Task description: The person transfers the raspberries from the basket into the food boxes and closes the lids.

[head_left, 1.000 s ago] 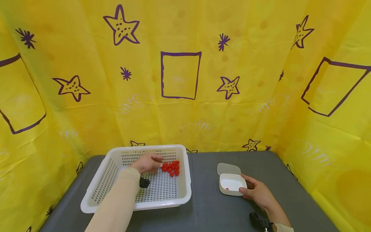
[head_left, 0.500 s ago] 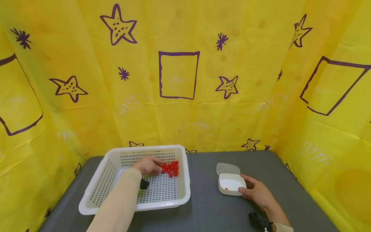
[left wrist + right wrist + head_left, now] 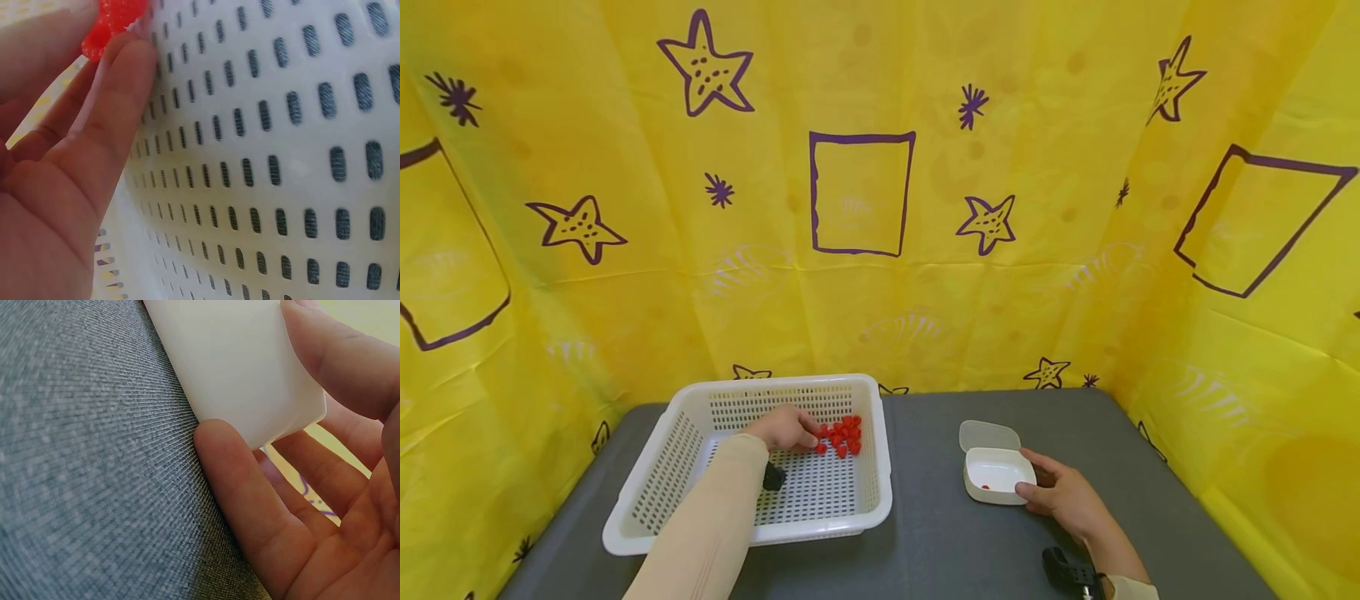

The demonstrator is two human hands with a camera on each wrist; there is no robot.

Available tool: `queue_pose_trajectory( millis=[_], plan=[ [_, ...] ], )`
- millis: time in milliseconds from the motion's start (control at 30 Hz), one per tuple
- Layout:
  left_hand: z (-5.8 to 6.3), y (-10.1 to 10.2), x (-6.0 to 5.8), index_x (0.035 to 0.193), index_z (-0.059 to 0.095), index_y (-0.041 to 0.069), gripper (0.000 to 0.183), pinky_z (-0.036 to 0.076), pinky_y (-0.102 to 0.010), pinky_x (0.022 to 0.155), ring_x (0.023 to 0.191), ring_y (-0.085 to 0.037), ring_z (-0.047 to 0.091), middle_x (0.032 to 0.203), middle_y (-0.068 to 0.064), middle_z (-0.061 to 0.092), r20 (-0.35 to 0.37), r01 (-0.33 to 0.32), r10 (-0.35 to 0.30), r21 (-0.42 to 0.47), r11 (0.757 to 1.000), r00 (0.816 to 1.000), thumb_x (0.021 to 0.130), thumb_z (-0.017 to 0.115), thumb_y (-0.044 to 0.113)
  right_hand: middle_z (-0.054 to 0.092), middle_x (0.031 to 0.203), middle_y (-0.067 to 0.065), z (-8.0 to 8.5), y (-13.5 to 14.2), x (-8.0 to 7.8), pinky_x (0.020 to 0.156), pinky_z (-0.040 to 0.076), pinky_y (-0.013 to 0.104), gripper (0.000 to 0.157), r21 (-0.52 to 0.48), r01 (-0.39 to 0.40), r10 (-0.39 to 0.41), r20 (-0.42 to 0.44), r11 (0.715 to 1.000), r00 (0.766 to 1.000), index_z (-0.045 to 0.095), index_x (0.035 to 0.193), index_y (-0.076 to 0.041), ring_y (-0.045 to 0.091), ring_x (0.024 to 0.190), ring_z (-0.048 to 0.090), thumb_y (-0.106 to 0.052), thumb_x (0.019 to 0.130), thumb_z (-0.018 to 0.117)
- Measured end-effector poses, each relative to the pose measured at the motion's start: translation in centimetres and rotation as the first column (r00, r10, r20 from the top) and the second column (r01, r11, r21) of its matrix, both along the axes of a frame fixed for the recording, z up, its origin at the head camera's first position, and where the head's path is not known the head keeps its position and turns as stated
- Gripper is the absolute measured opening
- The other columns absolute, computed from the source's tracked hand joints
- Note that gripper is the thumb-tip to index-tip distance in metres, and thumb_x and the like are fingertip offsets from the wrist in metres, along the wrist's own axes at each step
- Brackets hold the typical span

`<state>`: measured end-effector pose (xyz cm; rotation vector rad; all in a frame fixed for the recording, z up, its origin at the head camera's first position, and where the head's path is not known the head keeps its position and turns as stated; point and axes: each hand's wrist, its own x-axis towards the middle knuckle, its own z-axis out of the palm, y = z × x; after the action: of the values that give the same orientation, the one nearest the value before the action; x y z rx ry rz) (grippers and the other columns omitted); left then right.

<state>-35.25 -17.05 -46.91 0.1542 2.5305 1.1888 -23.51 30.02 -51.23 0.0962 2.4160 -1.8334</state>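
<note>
1. Since the head view shows just one red piece [image 3: 986,487] inside the white box [image 3: 992,497] and a cluster of red pieces [image 3: 847,433] in the basket [image 3: 820,525], I judge most is left; past the basket's rim, open tabletop [image 3: 928,525] runs to the box.
2. Left wrist: my left hand [image 3: 75,169] is at red pieces; I cannot tell whether that grip is clamped.
3. Right wrist: my right hand [image 3: 325,544] has its grip clamped on the box.

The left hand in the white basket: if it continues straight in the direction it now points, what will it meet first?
Most likely, the left hand would meet the red berry-shaped pieces first; whether it touches them now is unclear. Beyond them comes the side wall of the slotted basket.
</note>
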Motion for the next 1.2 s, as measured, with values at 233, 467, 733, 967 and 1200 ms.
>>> queue_pose_trajectory(
  millis=[233,467,733,967,1200],
  plan=[
    [-0.4,0.0,-0.4,0.092,0.076,0.002,0.009,0.058,-0.034,0.068,0.073,-0.021,0.065,0.085,-0.006,0.068,-0.036,0.001,-0.003,-0.045,0.999,0.999,0.085,0.074,-0.003,0.048,0.14,0.031,0.0,0.1,0.1,0.079,0.057,0.042,0.077,-0.006,-0.015,0.014,-0.012,1.0,1.0,0.041,0.15,0.001,0.031,0.108,0.06,-0.011,0.085,0.08],
    [-0.3,0.1,-0.5,0.085,0.074,0.002,0.006,0.056,-0.033,0.063,0.069,-0.022,0.062,0.08,-0.006,0.066,-0.068,0.003,-0.011,-0.131,0.991,0.998,0.083,0.075,-0.003,0.049,0.138,0.031,0.1,0.0,0.1,0.079,0.057,0.043,0.076,-0.012,-0.017,0.016,-0.02,1.0,1.0,0.041,0.149,0.002,0.031,0.107,0.061,-0.009,0.085,0.079],
    [0.5,0.4,-0.5,0.061,0.057,0.008,0.026,0.045,-0.027,0.05,0.054,-0.017,0.047,0.061,-0.003,0.05,-0.1,-0.045,0.032,-0.131,0.99,0.994,0.08,0.066,-0.007,0.05,0.138,0.03,0.1,0.0,0.1,0.08,0.057,0.042,0.078,-0.008,-0.002,0.002,-0.004,1.0,1.0,0.042,0.149,0.001,0.031,0.107,0.06,-0.014,0.083,0.082],
    [2.5,1.0,-0.1,0.101,0.069,-0.01,0.014,0.058,-0.038,0.075,0.077,-0.024,0.066,0.097,-0.015,0.066,-0.005,-0.258,0.264,0.194,0.947,0.965,0.09,0.061,-0.006,0.051,0.138,0.028,0.1,-0.2,0.1,0.08,0.057,0.042,0.078,0.0,0.022,-0.022,-0.003,1.0,1.0,0.045,0.148,-0.001,0.031,0.106,0.061,-0.015,0.082,0.083],
    [4.9,2.7,0.2,0.121,0.064,-0.01,0.027,0.05,-0.045,0.094,0.109,-0.038,0.063,0.118,-0.025,0.063,0.045,-0.278,0.294,0.482,0.831,0.955,0.096,0.06,-0.002,0.049,0.14,0.029,0.3,-0.1,0.2,0.08,0.057,0.041,0.078,-0.003,0.015,-0.015,0.002,1.0,1.0,0.044,0.149,-0.001,0.031,0.108,0.061,-0.015,0.082,0.083]
  ],
)
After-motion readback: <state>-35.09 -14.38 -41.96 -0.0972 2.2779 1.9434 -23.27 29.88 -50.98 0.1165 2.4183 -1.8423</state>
